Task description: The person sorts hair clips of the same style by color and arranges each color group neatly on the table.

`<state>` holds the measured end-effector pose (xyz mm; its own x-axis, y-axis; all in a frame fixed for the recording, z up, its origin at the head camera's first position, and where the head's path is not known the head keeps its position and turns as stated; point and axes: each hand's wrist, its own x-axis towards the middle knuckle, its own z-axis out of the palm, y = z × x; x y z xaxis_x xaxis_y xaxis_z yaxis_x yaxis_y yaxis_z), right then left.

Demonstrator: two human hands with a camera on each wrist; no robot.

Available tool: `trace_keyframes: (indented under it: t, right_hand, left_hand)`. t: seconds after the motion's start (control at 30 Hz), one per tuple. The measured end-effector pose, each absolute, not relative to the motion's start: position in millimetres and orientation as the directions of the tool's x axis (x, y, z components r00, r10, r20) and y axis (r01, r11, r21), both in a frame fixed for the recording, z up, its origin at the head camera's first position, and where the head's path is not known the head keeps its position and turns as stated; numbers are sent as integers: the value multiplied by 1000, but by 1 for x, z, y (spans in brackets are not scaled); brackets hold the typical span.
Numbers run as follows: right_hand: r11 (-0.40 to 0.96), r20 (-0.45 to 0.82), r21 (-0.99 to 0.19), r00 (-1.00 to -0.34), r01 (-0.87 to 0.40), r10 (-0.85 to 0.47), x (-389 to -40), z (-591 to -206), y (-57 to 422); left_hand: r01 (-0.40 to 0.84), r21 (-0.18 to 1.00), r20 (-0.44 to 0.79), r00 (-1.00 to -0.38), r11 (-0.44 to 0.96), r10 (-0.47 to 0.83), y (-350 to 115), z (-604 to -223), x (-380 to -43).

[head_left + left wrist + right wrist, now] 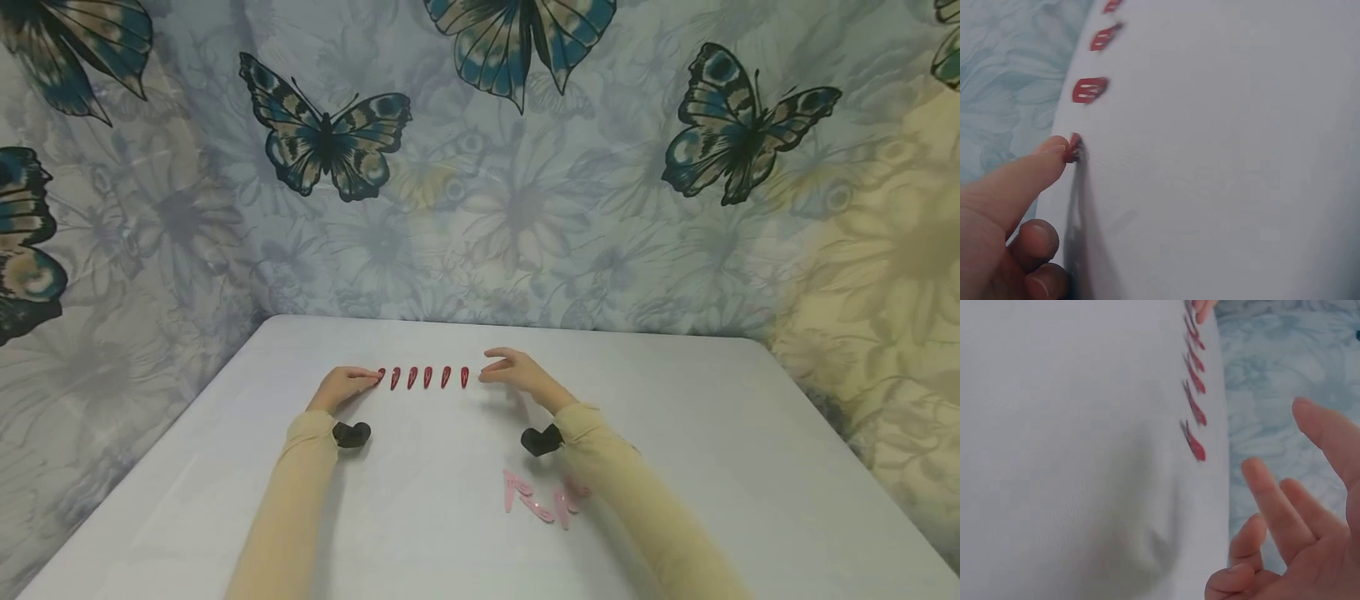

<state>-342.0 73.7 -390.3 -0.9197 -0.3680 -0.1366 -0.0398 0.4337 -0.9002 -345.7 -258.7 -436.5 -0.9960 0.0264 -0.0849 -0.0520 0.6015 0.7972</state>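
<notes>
A row of several red snap hair clips (428, 377) lies toward the far side of the white table. At the row's left end my left hand (346, 385) pinches the last red hair clip (1074, 149) by its fingertips; the clip looks tilted in the left wrist view and is partly hidden by the fingers. My right hand (522, 377) hovers just past the row's right end, fingers spread and holding nothing. In the right wrist view, the nearest red clip (1194, 442) lies apart from those fingers.
Several pink snap hair clips (537, 508) lie scattered near my right forearm, one partly covered by the sleeve. Black heart-shaped pieces (352, 434) sit at both wrists. A butterfly-patterned wall covering (525, 233) rises behind the white table (420, 500).
</notes>
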Motion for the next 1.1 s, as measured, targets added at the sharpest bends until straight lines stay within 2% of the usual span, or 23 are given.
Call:
trace_keyframes:
  t: [0.17,0.4,0.6,0.8,0.97,1.1]
  right_hand:
    - [436,-170,-900,-919,-2,-355,-332,-385,98]
    - [403,-151,-915,-903,-28,-403,-312,-384,124]
    - [360,-132,-933,-905,-24,-404,-288,-380,137]
    - [320,-108,-947,-895,-40,-432,-267,-379,148]
    - [295,-50,-951,-898,-91,-437,-251,-380,154]
    - [287,-30,-952,-899,-108,-437,-237,-384,155]
  left_hand:
    - [-46,837,-67,-998,546,19,-254,-426,-335]
    - [-64,858,-66,-998,509,-14,-251,-431,-334]
    - [-83,912,-55,-995,402,-81,-246,-431,-322]
    - [-115,917,-57,-986,381,-160,-234,-430,-309]
    - [-48,918,5,-991,393,-134,-207,-422,-293]
    - [33,951,63,-994,309,-85,-171,-421,-273]
